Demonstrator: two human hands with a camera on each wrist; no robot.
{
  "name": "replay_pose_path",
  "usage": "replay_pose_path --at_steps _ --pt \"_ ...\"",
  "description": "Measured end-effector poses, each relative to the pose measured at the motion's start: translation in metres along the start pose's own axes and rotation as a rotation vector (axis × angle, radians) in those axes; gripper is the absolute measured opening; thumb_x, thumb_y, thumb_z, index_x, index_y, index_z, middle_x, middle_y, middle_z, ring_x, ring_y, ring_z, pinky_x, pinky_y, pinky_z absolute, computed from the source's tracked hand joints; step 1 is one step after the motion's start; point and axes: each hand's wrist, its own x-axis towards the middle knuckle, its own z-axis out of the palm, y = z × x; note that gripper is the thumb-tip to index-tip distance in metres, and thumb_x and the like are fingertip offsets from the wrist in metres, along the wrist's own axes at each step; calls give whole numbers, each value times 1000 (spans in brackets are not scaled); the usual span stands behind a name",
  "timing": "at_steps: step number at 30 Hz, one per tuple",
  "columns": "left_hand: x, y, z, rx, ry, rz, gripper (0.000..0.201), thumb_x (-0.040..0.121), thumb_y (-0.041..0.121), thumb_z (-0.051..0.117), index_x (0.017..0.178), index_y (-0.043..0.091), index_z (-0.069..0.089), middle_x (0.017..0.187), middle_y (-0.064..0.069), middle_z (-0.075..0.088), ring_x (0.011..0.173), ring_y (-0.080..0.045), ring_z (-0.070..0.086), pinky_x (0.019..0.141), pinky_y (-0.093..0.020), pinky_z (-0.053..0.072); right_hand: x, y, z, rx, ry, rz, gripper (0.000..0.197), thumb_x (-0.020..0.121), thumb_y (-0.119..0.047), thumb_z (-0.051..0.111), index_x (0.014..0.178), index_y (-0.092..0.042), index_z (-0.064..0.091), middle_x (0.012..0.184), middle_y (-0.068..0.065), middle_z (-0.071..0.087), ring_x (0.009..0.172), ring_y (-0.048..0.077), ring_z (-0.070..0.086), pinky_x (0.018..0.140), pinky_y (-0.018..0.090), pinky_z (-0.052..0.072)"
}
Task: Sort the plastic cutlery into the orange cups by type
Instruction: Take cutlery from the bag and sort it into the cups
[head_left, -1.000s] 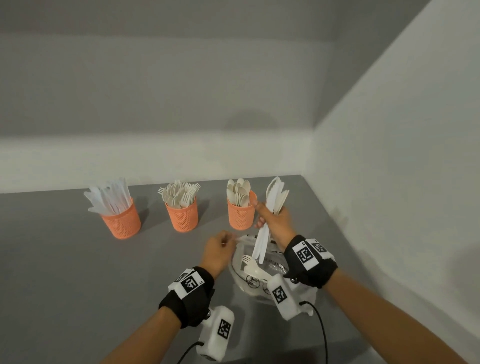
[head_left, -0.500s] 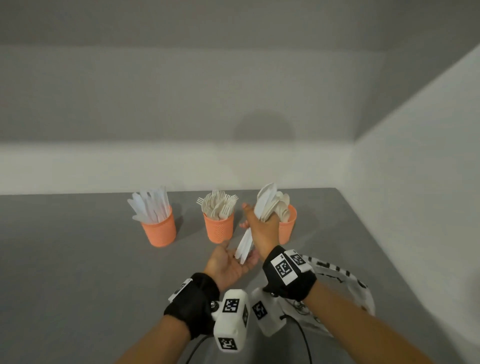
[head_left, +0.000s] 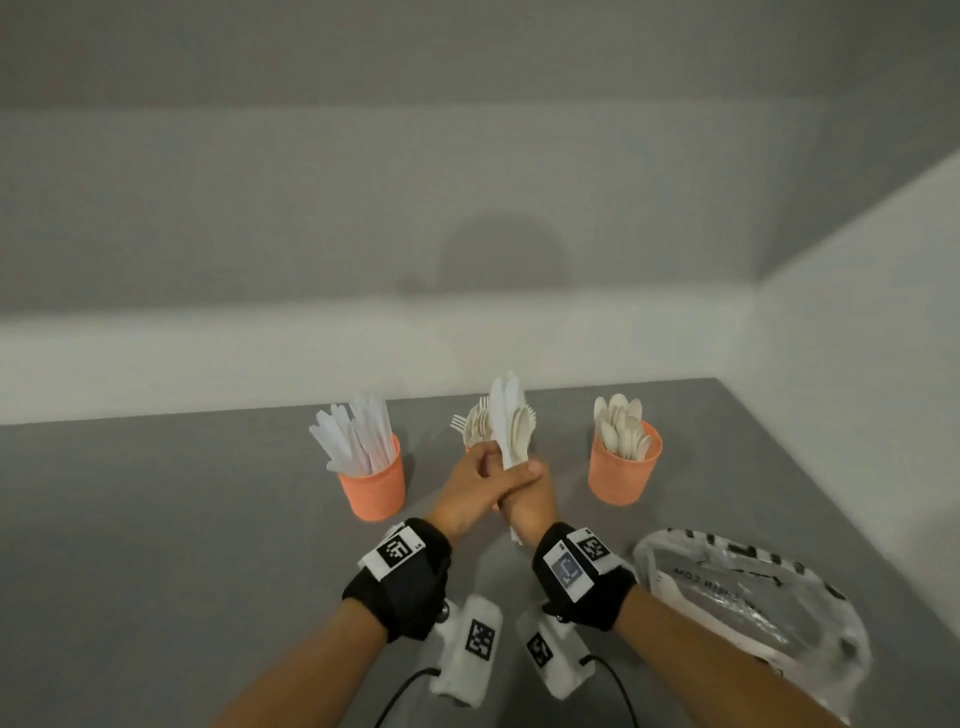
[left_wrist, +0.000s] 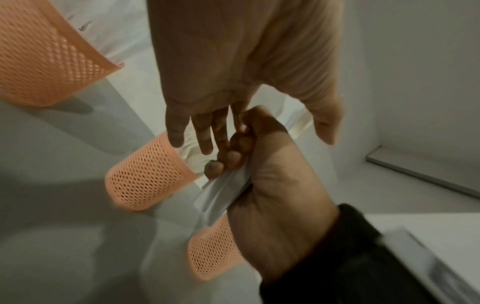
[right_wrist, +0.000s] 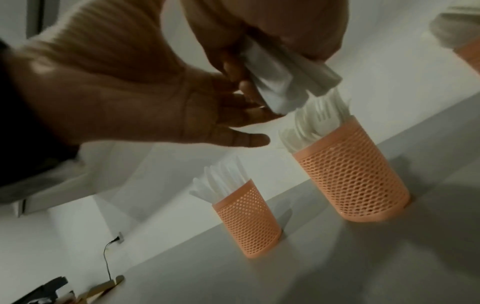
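Three orange mesh cups stand in a row on the grey table. The knife cup (head_left: 371, 480) is on the left, the spoon cup (head_left: 623, 470) on the right. The fork cup (right_wrist: 350, 174) is in the middle, mostly hidden behind my hands in the head view. My right hand (head_left: 530, 512) grips a mixed bundle of white cutlery (head_left: 506, 423) upright, just in front of the fork cup. My left hand (head_left: 467, 488) lies against the right one. Its fingers (left_wrist: 205, 135) are straight and touch the bundle, and its thumb reaches across.
A crumpled clear plastic bag (head_left: 753, 597) lies on the table at the near right. Walls close the table off behind the cups and along its right side. Bare grey tabletop (head_left: 182, 545) stretches to the left of the knife cup.
My right hand has carried the bundle left, from beside the spoon cup to in front of the fork cup. My left hand has risen and now rests against the right hand and the bundle.
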Motion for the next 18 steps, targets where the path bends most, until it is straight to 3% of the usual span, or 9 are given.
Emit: replay_pose_path --at_steps 2,4,5,6,8,10,13,15,18 --pt "4 4 -9 9 58 39 40 77 19 73 112 11 55 107 -2 65 99 -13 61 81 -15 49 -6 1 10 -75 -49 -37 38 91 0 51 128 1 45 123 19 55 108 30 54 85 28 40" --pt "8 5 -14 75 97 79 28 77 12 73 102 11 61 96 -2 66 93 -13 63 78 -15 49 -10 1 22 -123 -74 -109 36 90 -1 51 127 -1 47 121 19 57 112 30 56 89 31 44" --pt "10 4 -16 114 108 99 25 77 11 72 100 10 62 96 -6 67 92 -16 64 79 -19 51 -11 1 26 -107 -86 -135 34 90 -3 51 123 -7 51 112 15 62 103 22 61 86 31 49" --pt "11 4 -18 142 124 103 21 79 11 70 98 10 63 97 -10 68 92 -19 65 79 -25 53 -11 2 28 -96 -105 -131 31 88 -4 52 118 -13 55 97 10 65 86 14 65 74 29 53" --pt "13 3 -21 156 150 85 13 84 15 64 96 9 63 96 -14 69 90 -25 66 80 -34 55 -10 -2 25 -140 -193 -75 25 84 0 51 105 -13 57 72 11 61 57 16 60 53 29 49" --pt "17 3 -28 149 132 73 15 87 21 60 92 7 65 96 -16 71 89 -28 68 85 -38 54 -8 -10 18 -161 -342 -33 10 85 -1 55 91 -6 60 66 19 61 57 28 60 59 34 51" --pt "21 6 -33 40 35 48 19 88 28 59 84 11 66 89 -16 72 83 -27 69 89 -40 54 -5 -15 8 -15 -520 99 5 87 -10 58 84 -8 62 63 8 65 53 18 63 58 30 55" --pt "22 9 -30 -7 -17 42 23 88 31 60 78 11 67 77 -10 72 74 -22 68 83 -36 55 2 -12 5 26 -550 151 9 87 -16 59 90 -10 63 71 7 68 60 14 67 60 27 56" --pt "22 12 -23 -53 -28 18 31 86 33 61 68 8 66 63 -3 70 61 -19 65 64 -28 54 11 -10 1 52 -570 172 7 85 -19 61 92 -19 63 82 3 69 83 13 68 81 24 53"
